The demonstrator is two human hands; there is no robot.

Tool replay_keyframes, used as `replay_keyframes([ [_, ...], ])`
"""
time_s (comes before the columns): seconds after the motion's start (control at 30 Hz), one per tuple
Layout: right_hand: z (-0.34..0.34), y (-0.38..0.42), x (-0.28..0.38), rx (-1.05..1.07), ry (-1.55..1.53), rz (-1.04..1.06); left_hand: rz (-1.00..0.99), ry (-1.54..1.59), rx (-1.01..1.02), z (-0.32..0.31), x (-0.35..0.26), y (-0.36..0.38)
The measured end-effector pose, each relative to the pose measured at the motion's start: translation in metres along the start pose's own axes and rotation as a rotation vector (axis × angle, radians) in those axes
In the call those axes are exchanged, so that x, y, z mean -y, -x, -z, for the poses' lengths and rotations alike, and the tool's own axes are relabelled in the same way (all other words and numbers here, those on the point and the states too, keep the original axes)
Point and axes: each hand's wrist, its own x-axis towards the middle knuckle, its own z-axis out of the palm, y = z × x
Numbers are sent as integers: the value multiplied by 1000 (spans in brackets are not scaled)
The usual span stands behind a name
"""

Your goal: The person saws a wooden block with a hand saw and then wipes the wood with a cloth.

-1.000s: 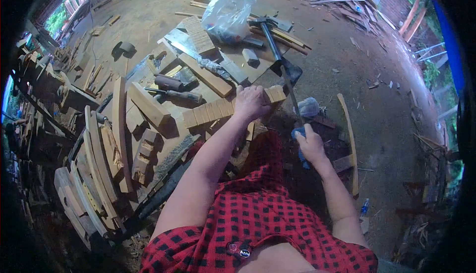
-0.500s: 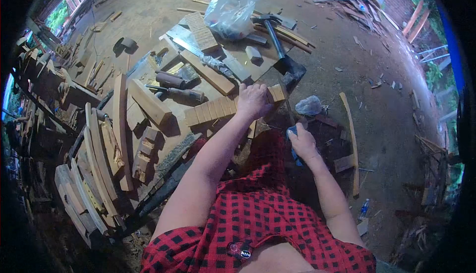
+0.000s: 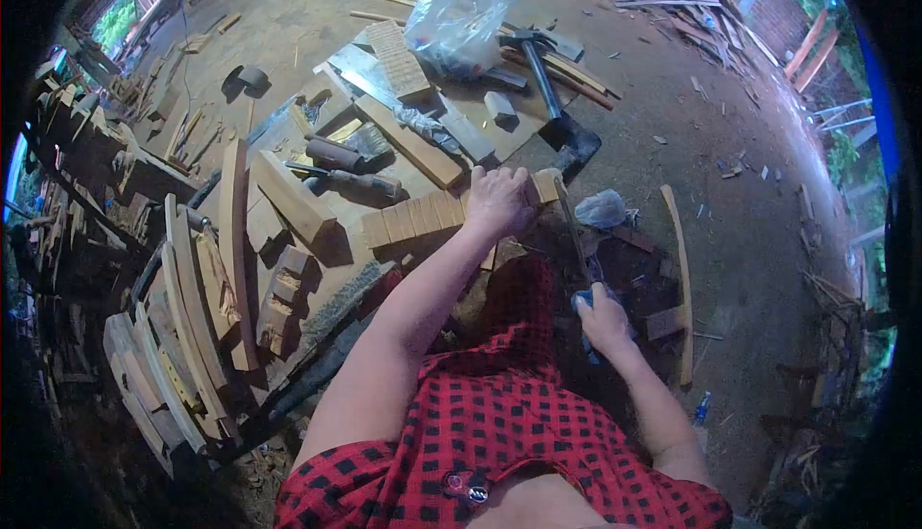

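My left hand is closed over a wooden block marked by several parallel lines across its face. Past my fingers, the block's right end sticks out over the bench edge. My right hand is wrapped round the blue handle of a handsaw. The narrow blade runs up from my fist to the block's right end and appears to touch it. My fingers hide most of the handle. Just right of the blade lies a crumpled clear plastic bag.
On the bench lie a hammer, a wooden-handled tool, a brush, a plastic bag and a long wood strip. Curved wood pieces lean at the left. A thin stick lies on the right.
My right hand has drawn the saw back toward my body and slightly right, so more blade shows between fist and block. My left hand still presses on the block.
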Motion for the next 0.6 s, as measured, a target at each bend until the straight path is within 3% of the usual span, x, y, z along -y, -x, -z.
replay_keyframes([
  [0.3, -1, -92, 30, -117, -35, 102, 9, 0, 69, 9, -4, 2],
  [0.6, 1, -1, 7, -3, -30, -28, 15, 41, 59, 8, -3, 3],
])
